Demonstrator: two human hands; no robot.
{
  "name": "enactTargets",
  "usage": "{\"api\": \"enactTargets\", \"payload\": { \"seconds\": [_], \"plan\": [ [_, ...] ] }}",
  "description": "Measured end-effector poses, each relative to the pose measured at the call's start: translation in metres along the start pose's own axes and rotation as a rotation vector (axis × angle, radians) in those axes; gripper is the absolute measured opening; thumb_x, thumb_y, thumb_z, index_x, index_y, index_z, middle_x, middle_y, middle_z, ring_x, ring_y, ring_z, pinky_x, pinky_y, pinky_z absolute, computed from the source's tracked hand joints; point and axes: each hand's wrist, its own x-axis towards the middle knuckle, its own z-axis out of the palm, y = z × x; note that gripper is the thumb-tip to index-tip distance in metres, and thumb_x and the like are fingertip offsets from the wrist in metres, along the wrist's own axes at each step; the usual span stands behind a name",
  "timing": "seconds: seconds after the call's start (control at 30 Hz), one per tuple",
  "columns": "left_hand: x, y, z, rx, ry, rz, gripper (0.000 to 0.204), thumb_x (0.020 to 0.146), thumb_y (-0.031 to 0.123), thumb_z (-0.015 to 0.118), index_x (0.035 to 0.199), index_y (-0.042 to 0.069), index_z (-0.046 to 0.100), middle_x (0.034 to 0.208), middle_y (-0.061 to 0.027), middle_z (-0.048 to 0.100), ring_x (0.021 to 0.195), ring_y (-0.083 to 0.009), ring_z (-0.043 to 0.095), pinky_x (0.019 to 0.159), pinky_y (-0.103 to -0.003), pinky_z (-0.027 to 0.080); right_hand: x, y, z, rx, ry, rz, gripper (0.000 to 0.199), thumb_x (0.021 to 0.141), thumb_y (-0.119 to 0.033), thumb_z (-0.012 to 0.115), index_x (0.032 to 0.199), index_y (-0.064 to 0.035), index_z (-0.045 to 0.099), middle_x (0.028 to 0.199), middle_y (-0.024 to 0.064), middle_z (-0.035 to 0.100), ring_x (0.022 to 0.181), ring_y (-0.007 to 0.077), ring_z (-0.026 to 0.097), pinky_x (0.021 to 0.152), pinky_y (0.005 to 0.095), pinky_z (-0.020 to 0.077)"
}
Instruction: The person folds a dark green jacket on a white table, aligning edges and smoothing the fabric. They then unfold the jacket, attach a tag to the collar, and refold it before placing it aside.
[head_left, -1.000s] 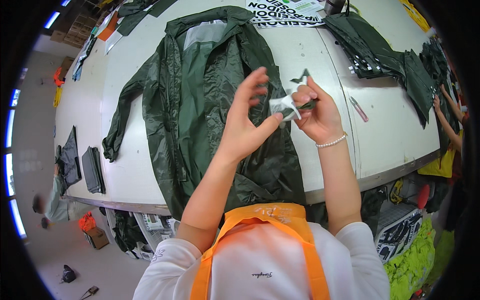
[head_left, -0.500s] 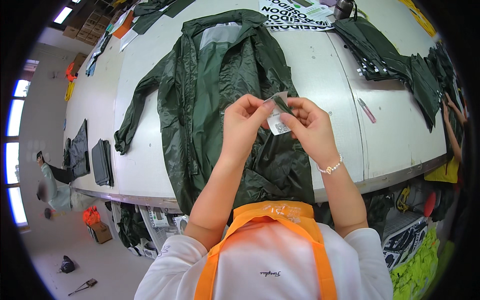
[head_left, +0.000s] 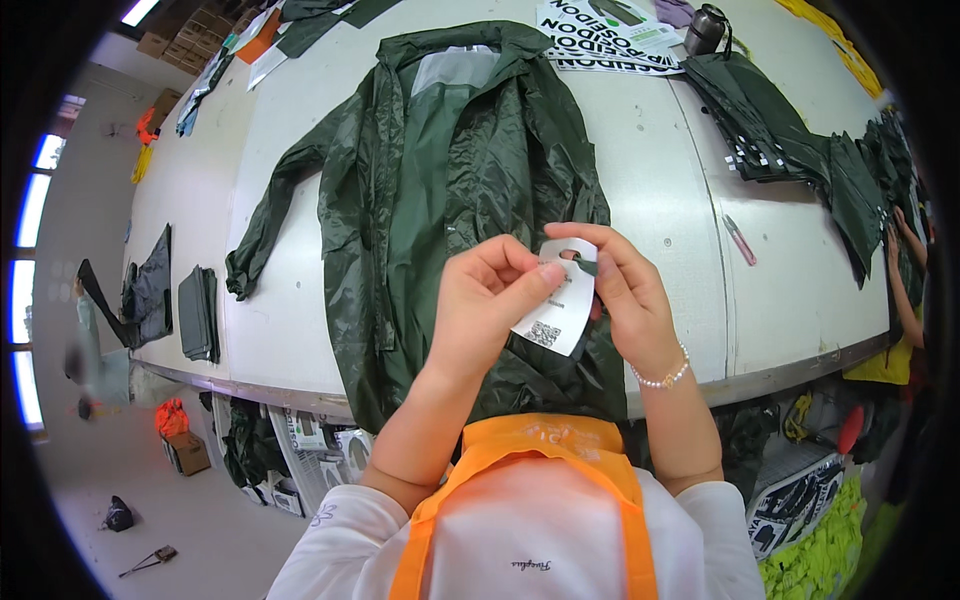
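Counts of things on and around the white table

One dark green raincoat lies open in the middle; one white paper tag is between two hands, left hand and right hand. One pink pen is near the right edge, one metal flask at the far edge, one stack of folded dark garments at the far right corner.

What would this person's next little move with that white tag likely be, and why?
Probably lowering the white hang tag toward the dark green raincoat. Both the left hand and right hand pinch it above the spread coat, and a dark loop seems threaded through its hole, unattached as yet.
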Motion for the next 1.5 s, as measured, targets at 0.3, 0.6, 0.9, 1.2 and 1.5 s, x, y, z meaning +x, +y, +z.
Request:
{"api": "enactTargets", "payload": {
  "seconds": [0.3,0.6,0.9,1.2,1.5],
  "plan": [
    [-0.009,0.002,-0.006,-0.019,-0.134,-0.027,0.032,0.072,-0.004,0.071,0.101,-0.003,0.056,0.098,-0.0105,0.063,0.087,-0.0142,0.063,0.079,-0.027,0.053,0.003,0.002,-0.006,-0.059,0.126,-0.010,0.026,0.096,-0.024,0.050,0.083,-0.0020,0.057,0.069,-0.0056,0.049,0.064,0.0017,0.042,0.056,0.0178,0.0371],
    [-0.025,0.011,0.003,0.032,-0.222,0.017,0.087,0.070,-0.010,0.067,0.142,0.005,0.021,0.101,-0.0112,0.057,0.091,-0.0149,0.061,0.080,-0.025,0.050,-0.004,-0.005,-0.002,-0.024,0.188,-0.042,0.029,0.097,-0.025,0.048,0.085,-0.0015,0.060,0.069,-0.0040,0.053,0.061,0.0014,0.041,0.053,0.0161,0.0349],
    [-0.033,0.016,0.002,0.134,-0.200,0.058,0.097,0.072,-0.011,0.064,0.147,0.012,0.008,0.102,-0.0107,0.055,0.081,-0.0110,0.061,0.071,-0.022,0.049,0.001,-0.006,0.003,0.007,0.203,-0.060,0.031,0.097,-0.025,0.047,0.082,-0.0020,0.060,0.065,-0.0043,0.050,0.056,0.0017,0.037,0.050,0.0161,0.0309],
    [-0.042,0.015,0.006,0.199,-0.235,0.102,0.103,0.072,-0.012,0.062,0.148,0.016,0.000,0.106,-0.0101,0.051,0.075,-0.0074,0.058,0.069,-0.021,0.048,-0.002,-0.008,-0.001,-0.056,0.258,-0.085,0.031,0.097,-0.026,0.047,0.082,-0.0032,0.061,0.063,-0.0058,0.046,0.055,0.0009,0.036,0.049,0.0152,0.0295],
    [-0.037,0.015,0.005,0.188,-0.246,0.121,0.101,0.073,-0.012,0.060,0.148,0.016,-0.001,0.106,-0.0098,0.050,0.077,-0.0080,0.057,0.071,-0.022,0.047,0.005,-0.004,-0.002,-0.050,0.277,-0.071,0.031,0.097,-0.025,0.047,0.082,-0.0036,0.061,0.064,-0.0059,0.046,0.055,0.0008,0.036,0.049,0.0152,0.0294]
  ]
}}
